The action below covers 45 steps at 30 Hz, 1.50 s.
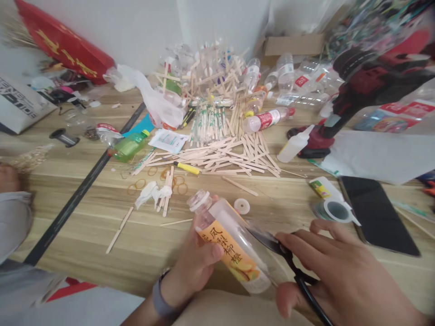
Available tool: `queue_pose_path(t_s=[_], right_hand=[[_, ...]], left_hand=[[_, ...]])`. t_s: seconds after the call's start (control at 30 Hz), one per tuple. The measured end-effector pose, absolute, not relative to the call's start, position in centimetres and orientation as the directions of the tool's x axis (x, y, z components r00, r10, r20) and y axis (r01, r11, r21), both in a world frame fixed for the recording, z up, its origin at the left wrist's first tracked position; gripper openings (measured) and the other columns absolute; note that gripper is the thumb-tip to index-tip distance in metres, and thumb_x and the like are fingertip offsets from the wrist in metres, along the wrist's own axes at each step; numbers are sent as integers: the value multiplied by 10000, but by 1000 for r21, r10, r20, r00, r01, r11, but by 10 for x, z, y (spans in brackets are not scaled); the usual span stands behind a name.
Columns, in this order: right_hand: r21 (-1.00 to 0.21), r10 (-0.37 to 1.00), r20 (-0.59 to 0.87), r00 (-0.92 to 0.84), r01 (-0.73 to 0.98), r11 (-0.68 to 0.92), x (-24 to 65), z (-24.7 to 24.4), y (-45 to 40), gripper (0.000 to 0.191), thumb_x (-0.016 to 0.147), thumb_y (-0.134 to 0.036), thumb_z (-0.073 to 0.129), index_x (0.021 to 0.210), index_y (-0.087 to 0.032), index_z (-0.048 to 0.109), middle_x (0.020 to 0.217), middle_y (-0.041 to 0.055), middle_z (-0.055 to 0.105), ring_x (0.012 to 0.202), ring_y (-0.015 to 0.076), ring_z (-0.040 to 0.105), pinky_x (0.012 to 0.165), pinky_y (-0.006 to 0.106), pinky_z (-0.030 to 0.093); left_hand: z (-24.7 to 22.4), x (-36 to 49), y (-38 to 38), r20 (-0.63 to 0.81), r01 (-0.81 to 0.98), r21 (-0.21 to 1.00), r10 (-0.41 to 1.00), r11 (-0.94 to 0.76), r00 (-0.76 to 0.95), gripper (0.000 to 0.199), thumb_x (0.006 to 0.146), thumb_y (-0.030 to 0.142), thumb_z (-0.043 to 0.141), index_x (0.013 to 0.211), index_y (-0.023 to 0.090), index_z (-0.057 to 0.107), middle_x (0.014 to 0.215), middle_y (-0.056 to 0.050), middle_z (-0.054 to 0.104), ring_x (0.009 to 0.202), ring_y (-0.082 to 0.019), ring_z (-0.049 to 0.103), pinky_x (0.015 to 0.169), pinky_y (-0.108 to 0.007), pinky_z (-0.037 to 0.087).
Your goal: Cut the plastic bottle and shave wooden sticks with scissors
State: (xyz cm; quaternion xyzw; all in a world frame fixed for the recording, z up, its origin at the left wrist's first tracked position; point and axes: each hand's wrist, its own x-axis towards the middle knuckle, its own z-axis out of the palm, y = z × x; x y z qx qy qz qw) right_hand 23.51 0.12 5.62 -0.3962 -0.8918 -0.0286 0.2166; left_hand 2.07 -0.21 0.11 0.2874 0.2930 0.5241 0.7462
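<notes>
My left hand (204, 253) is wrapped round a clear plastic bottle (249, 231) with an orange label, held tilted with its open neck to the upper left. Black-handled scissors (297, 267) are in my right hand (340, 271), its thumb and fingers around the handles. Their blades lie against the bottle's right side, where the plastic looks cut; the exact contact is blurred. Just above the bottle, a white ring-shaped disc (241, 206) rests on the wooden table (136, 240).
Wooden sticks (217, 158) are heaped behind the bottle, with more bottles around them. A yellow cutter (186, 168) lies in front. To the right are a glue bottle (295, 144), a tape roll (335, 211) and a black phone (379, 215). Another person's arm (13, 222) shows at the left.
</notes>
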Motion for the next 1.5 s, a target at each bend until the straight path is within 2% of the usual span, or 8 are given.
queue_pose_path(t_s=[0.27, 0.4, 0.67, 0.83, 1.0, 1.13, 1.3, 1.5], right_hand=[[-85, 725, 366, -583, 755, 651, 235, 43, -12, 426, 1005, -535, 309, 943, -186, 545, 643, -14, 611, 534, 148, 533, 672, 319, 330], [-56, 726, 337, -599, 757, 651, 239, 37, -16, 467, 972, -594, 353, 999, -172, 552, 662, -17, 605, 535, 139, 539, 672, 321, 332], [48, 713, 336, -615, 767, 639, 237, 29, -18, 443, 1007, -516, 331, 1001, -141, 565, 663, 8, 614, 537, 146, 557, 678, 331, 333], [-117, 731, 373, -571, 753, 648, 237, 32, -13, 345, 964, -506, 475, 1004, -170, 544, 660, -22, 624, 520, 132, 549, 657, 310, 337], [-203, 762, 397, -512, 760, 617, 235, 39, -9, 342, 1002, -495, 363, 999, -188, 512, 602, -39, 605, 496, 132, 557, 666, 316, 362], [-332, 810, 306, -500, 741, 583, 237, 37, -12, 315, 961, -521, 452, 1020, -215, 492, 629, -46, 632, 545, 149, 601, 871, 388, 389], [-255, 773, 316, -551, 735, 628, 237, 37, -11, 307, 887, -475, 567, 1045, -220, 500, 793, 0, 691, 671, 193, 667, 1034, 480, 284], [-392, 794, 292, -534, 690, 608, 234, 38, -15, 70, 941, -282, 472, 979, -229, 496, 716, -52, 665, 601, 136, 648, 923, 355, 391]], left_hand=[[-6, 19, -5, -79, -542, 819, 972, 191, 223, 671, 711, 386, 803, 1287, 401, 459, 1261, -6, 636, 1143, -280, 611, 944, -425, 513], [-11, 16, -8, -57, -444, 886, 982, 133, 181, 789, 701, 389, 806, 1359, 365, 371, 1337, -65, 583, 1205, -311, 573, 983, -462, 489], [-16, 17, -14, -64, -358, 928, 992, 98, 106, 892, 726, 348, 788, 1421, 341, 228, 1455, -129, 453, 1237, -325, 550, 1000, -481, 482], [-16, 16, -13, 5, -311, 950, 994, 29, 110, 796, 732, 356, 782, 1371, 330, 309, 1432, -115, 475, 1246, -322, 541, 1003, -467, 481], [-15, 18, -12, -21, -384, 922, 996, 51, 82, 859, 724, 340, 797, 1394, 348, 259, 1428, -116, 476, 1219, -311, 565, 996, -461, 482], [-15, 19, -11, -17, -422, 905, 995, 56, 95, 850, 726, 322, 800, 1379, 357, 258, 1428, -104, 473, 1254, -310, 540, 1027, -463, 460], [-12, 16, -11, 10, -341, 940, 996, 19, 83, 936, 741, 297, 789, 1440, 373, 171, 1472, -121, 434, 1256, -313, 544, 1006, -459, 485], [-6, 16, -13, 31, -226, 974, 999, -25, 26, 849, 718, 271, 797, 1391, 317, 281, 1429, -132, 459, 1322, -336, 466, 1049, -491, 440]])
